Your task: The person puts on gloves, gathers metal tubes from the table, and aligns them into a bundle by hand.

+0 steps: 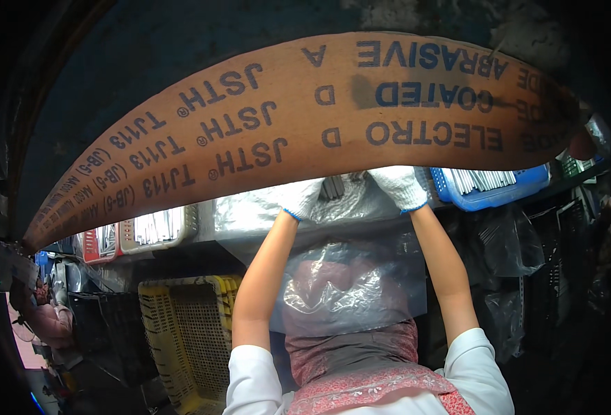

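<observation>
Both hands wear white knit gloves with blue cuffs and reach forward over a bench. My left hand (303, 198) is at the near side of several small dark grey bars (333, 187) lying close together. On the other side of these bars is my right hand (399, 187). A wide brown abrasive belt (298, 155), printed in dark letters, stretches across the view and covers the fingers of both hands, so what they hold is hidden. Under the hands lies clear plastic sheeting (250, 211), which also hangs over the bench edge onto my lap.
At right stands a blue basket (482, 202) of light metal strips. A red basket (92, 256) and a beige basket (129, 243) with similar strips are at left. Yellow crates (154, 325) stand below the bench. Plastic bags (509, 245) hang at right.
</observation>
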A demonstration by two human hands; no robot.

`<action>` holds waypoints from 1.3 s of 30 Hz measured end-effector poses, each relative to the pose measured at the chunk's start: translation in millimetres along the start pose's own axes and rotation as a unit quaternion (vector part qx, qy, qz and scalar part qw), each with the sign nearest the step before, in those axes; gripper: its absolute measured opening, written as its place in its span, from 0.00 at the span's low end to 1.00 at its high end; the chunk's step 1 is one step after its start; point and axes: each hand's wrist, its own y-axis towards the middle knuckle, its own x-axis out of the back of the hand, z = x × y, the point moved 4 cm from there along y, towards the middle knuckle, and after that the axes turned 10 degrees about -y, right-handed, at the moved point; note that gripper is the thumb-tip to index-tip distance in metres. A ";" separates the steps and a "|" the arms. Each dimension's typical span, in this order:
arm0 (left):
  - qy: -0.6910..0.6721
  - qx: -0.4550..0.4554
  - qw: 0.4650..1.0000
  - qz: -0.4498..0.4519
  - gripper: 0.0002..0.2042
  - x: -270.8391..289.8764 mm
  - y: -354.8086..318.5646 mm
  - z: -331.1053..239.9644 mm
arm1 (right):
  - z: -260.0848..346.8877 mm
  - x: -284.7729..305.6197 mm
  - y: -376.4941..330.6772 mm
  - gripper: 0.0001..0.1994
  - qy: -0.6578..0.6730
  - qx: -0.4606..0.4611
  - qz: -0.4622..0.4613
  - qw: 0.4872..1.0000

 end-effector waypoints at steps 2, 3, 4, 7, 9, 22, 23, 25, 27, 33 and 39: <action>-0.187 0.076 0.978 -0.052 0.12 1.5 2.5 6.5 | 2.7 11.7 4.6 0.10 0.001 -0.021 -0.059 0.998; -0.364 0.152 0.913 -0.103 0.13 0.8 3.0 13.9 | 2.4 17.3 6.2 0.11 0.106 -0.073 -0.104 0.986; -0.405 0.163 0.899 -0.022 0.15 14.6 4.3 28.1 | 15.7 21.5 21.8 0.13 0.150 -0.061 0.012 0.987; -0.357 0.168 0.919 -0.003 0.13 19.2 10.7 42.9 | 39.6 30.8 45.2 0.15 0.164 0.015 0.095 0.982; -0.329 0.184 0.926 0.008 0.12 24.0 12.5 51.6 | 48.3 35.3 49.6 0.16 0.143 0.081 0.058 0.985; -0.327 0.218 0.919 0.043 0.11 18.6 0.6 38.8 | 49.0 25.7 41.7 0.13 0.169 0.118 0.057 0.977; -0.325 0.205 0.923 0.035 0.11 14.9 1.2 38.3 | 48.6 21.3 33.5 0.13 0.166 0.118 0.058 0.977; -0.188 0.131 0.973 -0.032 0.13 12.2 3.8 31.7 | 23.9 2.6 9.1 0.13 0.209 -0.097 0.041 0.972; -0.148 0.146 0.978 -0.007 0.15 4.9 3.2 27.5 | 6.4 -25.7 -20.2 0.13 0.085 -0.112 0.030 0.990; 0.124 0.007 0.990 0.065 0.18 -7.5 -2.7 10.7 | 13.2 -48.7 -29.0 0.17 0.012 0.003 -0.064 0.998; 0.113 0.094 0.978 0.151 0.24 9.9 -2.0 10.1 | 11.5 -59.2 -36.1 0.25 -0.248 0.209 -0.064 0.944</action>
